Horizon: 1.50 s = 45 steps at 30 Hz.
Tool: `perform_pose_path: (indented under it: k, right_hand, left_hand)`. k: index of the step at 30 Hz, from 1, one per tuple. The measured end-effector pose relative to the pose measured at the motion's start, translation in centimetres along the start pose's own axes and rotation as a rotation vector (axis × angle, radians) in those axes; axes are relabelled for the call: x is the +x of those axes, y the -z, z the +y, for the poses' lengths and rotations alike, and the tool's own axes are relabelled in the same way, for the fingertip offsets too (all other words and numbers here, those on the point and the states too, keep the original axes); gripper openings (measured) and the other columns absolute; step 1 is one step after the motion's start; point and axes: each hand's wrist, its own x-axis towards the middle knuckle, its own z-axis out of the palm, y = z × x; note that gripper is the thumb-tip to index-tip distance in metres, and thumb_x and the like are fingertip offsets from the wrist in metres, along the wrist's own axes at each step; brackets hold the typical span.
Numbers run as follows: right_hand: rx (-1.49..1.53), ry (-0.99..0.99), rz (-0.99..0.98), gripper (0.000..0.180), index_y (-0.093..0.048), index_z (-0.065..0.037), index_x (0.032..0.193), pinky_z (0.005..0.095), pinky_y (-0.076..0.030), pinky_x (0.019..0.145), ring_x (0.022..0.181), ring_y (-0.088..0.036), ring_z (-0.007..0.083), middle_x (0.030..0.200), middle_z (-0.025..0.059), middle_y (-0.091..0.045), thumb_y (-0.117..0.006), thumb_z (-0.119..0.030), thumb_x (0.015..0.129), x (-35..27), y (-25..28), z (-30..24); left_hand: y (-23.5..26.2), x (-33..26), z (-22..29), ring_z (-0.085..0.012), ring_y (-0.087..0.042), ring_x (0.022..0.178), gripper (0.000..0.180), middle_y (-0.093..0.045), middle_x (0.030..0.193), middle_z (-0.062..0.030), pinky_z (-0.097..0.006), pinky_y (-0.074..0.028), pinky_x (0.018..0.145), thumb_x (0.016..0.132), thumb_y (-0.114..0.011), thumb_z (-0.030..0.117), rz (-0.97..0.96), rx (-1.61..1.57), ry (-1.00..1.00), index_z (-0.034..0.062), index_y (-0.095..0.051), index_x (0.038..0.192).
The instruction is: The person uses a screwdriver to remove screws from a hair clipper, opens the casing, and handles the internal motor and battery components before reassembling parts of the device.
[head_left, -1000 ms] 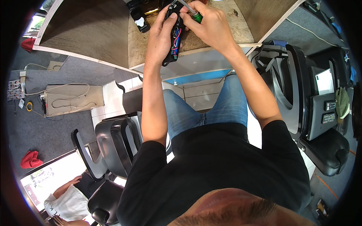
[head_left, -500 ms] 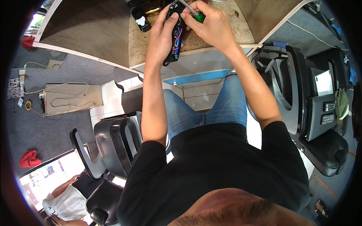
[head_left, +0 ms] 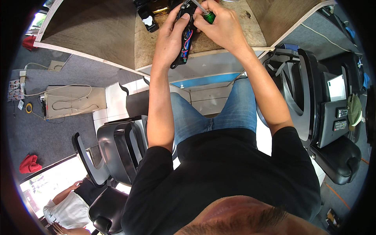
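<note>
Device: black elongated housing (head_left: 183, 37), opened so that red and blue wires (head_left: 187, 41) show inside; it lies at the near edge of the workbench, its lower end reaching just over that edge.
Left hand: left hand (head_left: 169, 37) wraps the housing from its left side, thumb up along the top end, fingers closed around the body.
Right hand: right hand (head_left: 221, 29) is closed in a fist-like grip on a screwdriver (head_left: 203, 11) with a green handle; the metal shaft points up and left toward the top end of the housing.
Hands together: both meet over the device, knuckles nearly touching, forearms coming up from the lower edge of the view.
Workbench: wooden top (head_left: 98, 31) with a pale plywood rim, stained lighter in the middle where the work sits.
Near the device: small black part (head_left: 148, 20) with a white patch lies on the bench just left of the left hand.
Person: seated, black T-shirt (head_left: 227, 176) and blue jeans (head_left: 211, 113), knees under the bench.
Seats: black padded chair (head_left: 117, 149) at the person's left, larger black seat (head_left: 325, 117) at the right.
Floor: grey carpet with a flat tan board (head_left: 74, 102) carrying a looped cable, and a red cloth (head_left: 29, 163) farther back.
Another person: someone in a white top (head_left: 66, 209) sits low at the left edge, well apart.
</note>
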Motion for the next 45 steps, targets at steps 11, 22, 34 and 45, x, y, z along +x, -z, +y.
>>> perform_pose_path:
  k: [11, 22, 34, 45]
  right_hand:
    - [-0.014, 0.043, 0.036, 0.019, -0.071, -0.002, 0.095, 0.038, -0.055, 0.059, 0.06, -0.071, 0.0269, 0.073, 0.013, -0.072, -0.079, -0.018, 0.088, 0.0, -0.3, 0.4]
    - [0.004, -0.018, -0.001, 0.019, -0.07, -0.002, 0.093, 0.0385, -0.055, 0.06, 0.059, -0.07, 0.0271, 0.069, 0.013, -0.07, -0.08, -0.018, 0.087, 0.0, 0.0, -0.1]
    - [0.081, 0.036, 0.081, 0.022, -0.071, 0.0, 0.1, 0.0392, -0.058, 0.065, 0.066, -0.074, 0.0294, 0.078, 0.0148, -0.075, -0.08, -0.018, 0.09, 0.0, -0.1, -0.6]
    - [0.04, 0.065, 0.055, 0.022, -0.07, -0.001, 0.1, 0.0401, -0.057, 0.062, 0.065, -0.074, 0.0289, 0.074, 0.0152, -0.073, -0.079, -0.02, 0.093, 0.0, -0.5, 0.2]
  left_hand:
    - [0.2, 0.4, -0.7, -0.0084, -0.066, 0.065, 0.047, -0.073, 0.095, -0.0038, -0.026, -0.054, 0.051, 0.11, -0.063, 0.034, 0.001, 0.0, -0.029, 0.0146, -0.064, 0.152]
    - [0.2, 0.3, -0.6, -0.0099, -0.066, 0.062, 0.047, -0.072, 0.092, -0.0043, -0.026, -0.053, 0.05, 0.109, -0.063, 0.034, -0.009, 0.005, -0.028, 0.0148, -0.064, 0.152]
    - [0.0, 0.1, -0.2, -0.0115, -0.065, 0.059, 0.047, -0.073, 0.094, -0.0047, -0.027, -0.052, 0.048, 0.111, -0.061, 0.032, -0.01, -0.017, -0.013, 0.0143, -0.062, 0.154]
    - [0.0, 0.4, -0.5, -0.0091, -0.067, 0.065, 0.047, -0.074, 0.102, -0.005, -0.026, -0.056, 0.05, 0.111, -0.061, 0.032, 0.004, -0.02, -0.047, 0.0131, -0.062, 0.153]
